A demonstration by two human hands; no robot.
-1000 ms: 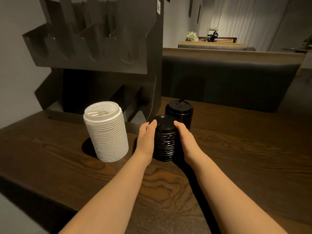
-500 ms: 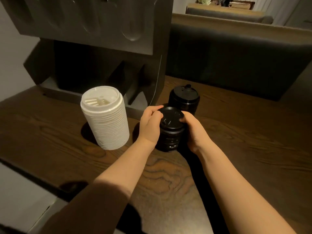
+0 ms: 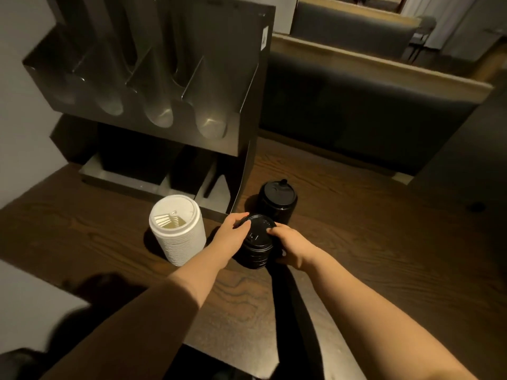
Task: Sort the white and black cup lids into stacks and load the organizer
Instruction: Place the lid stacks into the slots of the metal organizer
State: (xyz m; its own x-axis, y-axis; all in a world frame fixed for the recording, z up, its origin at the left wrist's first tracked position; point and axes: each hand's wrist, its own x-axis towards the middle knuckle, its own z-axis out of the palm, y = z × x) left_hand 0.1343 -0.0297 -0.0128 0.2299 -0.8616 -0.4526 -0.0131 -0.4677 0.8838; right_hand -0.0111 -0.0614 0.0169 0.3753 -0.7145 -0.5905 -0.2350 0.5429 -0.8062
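A stack of black lids (image 3: 256,244) stands on the dark wooden table (image 3: 384,242) in front of me. My left hand (image 3: 230,234) grips its left side, fingers curled over the top rim. My right hand (image 3: 289,244) grips its right side the same way. A second stack of black lids (image 3: 277,200) stands just behind it, untouched. A tall stack of white lids (image 3: 178,229) stands to the left, apart from my hands. The dark organizer (image 3: 164,86) rises behind, with several curved upper slots and lower compartments.
A dark upholstered bench back (image 3: 370,119) runs behind the table at the right. The table's near edge (image 3: 219,352) lies close to my body. A pale wall (image 3: 16,133) stands left of the organizer.
My head has risen, so I look down more steeply onto the lids. Both hands have shifted from flat against the black stack's sides to curling over its top rim.
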